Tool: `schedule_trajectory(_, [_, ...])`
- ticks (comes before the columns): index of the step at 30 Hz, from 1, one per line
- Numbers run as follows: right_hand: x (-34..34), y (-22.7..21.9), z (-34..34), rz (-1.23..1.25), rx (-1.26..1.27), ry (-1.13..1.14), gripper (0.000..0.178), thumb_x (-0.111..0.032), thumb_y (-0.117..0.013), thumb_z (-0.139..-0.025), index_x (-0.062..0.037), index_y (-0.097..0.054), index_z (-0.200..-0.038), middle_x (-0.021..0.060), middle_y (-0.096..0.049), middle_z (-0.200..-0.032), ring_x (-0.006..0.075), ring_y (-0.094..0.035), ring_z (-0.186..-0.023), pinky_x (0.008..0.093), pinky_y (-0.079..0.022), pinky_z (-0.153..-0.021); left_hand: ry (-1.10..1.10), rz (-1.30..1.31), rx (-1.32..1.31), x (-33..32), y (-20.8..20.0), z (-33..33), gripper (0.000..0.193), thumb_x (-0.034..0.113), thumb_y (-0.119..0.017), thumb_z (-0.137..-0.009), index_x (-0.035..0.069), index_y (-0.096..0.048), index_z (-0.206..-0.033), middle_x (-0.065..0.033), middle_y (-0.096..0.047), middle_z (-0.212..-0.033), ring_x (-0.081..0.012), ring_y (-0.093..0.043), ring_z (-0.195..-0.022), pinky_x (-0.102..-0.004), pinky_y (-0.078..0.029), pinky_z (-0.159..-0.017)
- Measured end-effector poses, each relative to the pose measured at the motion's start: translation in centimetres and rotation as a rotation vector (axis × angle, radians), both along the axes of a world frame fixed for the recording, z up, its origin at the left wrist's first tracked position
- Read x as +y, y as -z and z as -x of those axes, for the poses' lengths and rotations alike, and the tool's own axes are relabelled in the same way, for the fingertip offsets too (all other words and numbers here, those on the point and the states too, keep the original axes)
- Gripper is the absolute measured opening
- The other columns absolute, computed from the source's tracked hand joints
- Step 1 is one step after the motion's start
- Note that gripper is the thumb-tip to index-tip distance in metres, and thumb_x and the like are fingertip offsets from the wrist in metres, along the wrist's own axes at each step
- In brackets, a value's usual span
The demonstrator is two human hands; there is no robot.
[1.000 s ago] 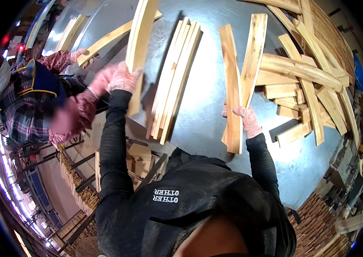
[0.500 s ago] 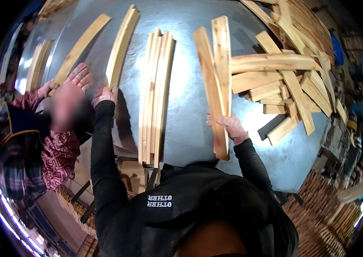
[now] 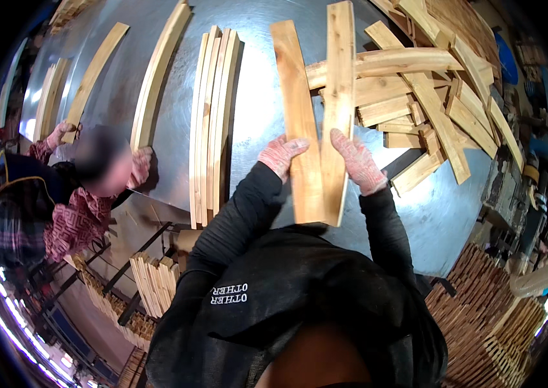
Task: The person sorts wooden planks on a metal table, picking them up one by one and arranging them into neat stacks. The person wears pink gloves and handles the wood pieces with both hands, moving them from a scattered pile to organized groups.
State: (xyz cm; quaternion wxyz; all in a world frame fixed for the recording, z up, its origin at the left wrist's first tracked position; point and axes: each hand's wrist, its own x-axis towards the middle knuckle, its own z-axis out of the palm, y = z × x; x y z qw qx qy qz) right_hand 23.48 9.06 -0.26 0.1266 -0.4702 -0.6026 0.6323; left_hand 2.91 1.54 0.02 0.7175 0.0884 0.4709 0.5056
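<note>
Shiny metal is forming the tabletop [image 3: 256,84], with a jumbled pile of wood pieces [image 3: 410,97] lying to your right and a neat row of wood strips [image 3: 212,116] to your left. Between them, close to your body, you are holding a left board [image 3: 300,116] and a right board [image 3: 338,84], their near ends meeting, their far ends spreading apart. Your gloved left hand [image 3: 279,157] is gripping the left board's outer edge, thumb on top; your gloved right hand [image 3: 359,165] is doing likewise on the right board. Both sets of fingers are closing round the wood, their undersides hidden. These boards are probably handling as stiff, fairly light and hard to break; the outer edges are offering the surest hold. Compared with half a second ago, your left hand is no longer reaching toward the long strip [image 3: 158,77]; a co-worker's hand [image 3: 139,167] is now resting at its near end.
</note>
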Motion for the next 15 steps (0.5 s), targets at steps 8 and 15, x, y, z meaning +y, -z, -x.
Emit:
schedule_trajectory(8, [6.9,-12.9,-4.1,-0.633,-0.67,-0.334,0.051,-0.028,-0.064,-0.089,-0.0126,-0.052,-0.136,0.0177,-0.069,-0.099,0.0344,-0.067,-0.087,0.0408,-0.055,-0.075,0.082,-0.692,1.76,-3.3,-10.6,6.2,0.087,0.041,-0.08,-0.07,0.004,-0.044,-0.141,-0.0268,-0.05,-0.134,-0.0422,-0.052,-0.119,-0.0525,-0.04,-0.102])
schedule_trajectory(15, [6.6,-20.3,7.3,-1.337,-0.371,-0.624,0.057,-0.019,-0.076,-0.079,-0.0066,-0.057,-0.131,0.0146,-0.063,-0.123,0.0303,-0.064,-0.108,0.0404,-0.05,-0.096,0.69,-0.36,2.126,-1.4,-13.9,14.2,0.041,0.024,-0.071,-0.081,0.01,-0.061,-0.118,-0.0123,-0.069,-0.104,-0.0285,-0.068,-0.09,-0.0415,-0.055,-0.076])
